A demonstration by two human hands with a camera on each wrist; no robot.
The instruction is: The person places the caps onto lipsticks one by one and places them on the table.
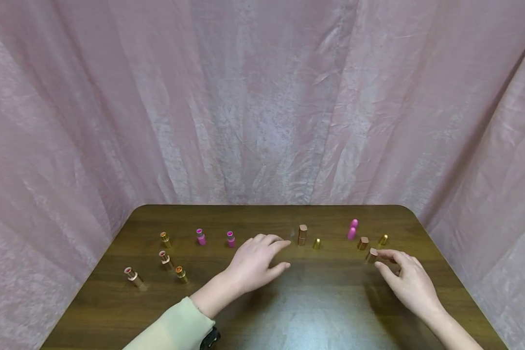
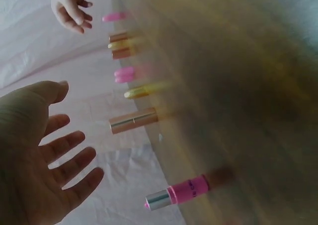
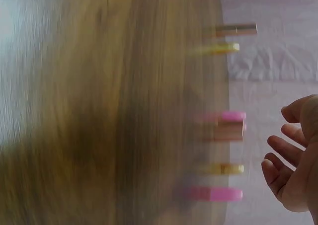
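My left hand (image 1: 254,260) hovers over the middle of the table with relaxed, spread fingers. Nothing is in it, as the left wrist view also shows. A capped rose-gold lipstick (image 1: 302,235) stands beyond its fingertips, beside a small gold cap (image 1: 317,244). An uncapped pink lipstick tube (image 1: 231,239) stands to its left. My right hand (image 1: 409,282) is over the right side, thumb and fingers apart and loosely bent. In the head view its fingertips overlap the edge of a rose-gold cap (image 1: 371,255); the right wrist view shows the hand (image 3: 293,158) holding nothing.
Uncapped tubes stand at the left: rose-gold tubes (image 1: 133,276), gold tubes (image 1: 181,274) and another pink tube (image 1: 201,236). Pink caps (image 1: 352,233), a second rose-gold cap (image 1: 363,243) and a gold cap (image 1: 383,239) stand at the right. A pink curtain (image 1: 262,102) hangs behind the wooden table (image 1: 315,311).
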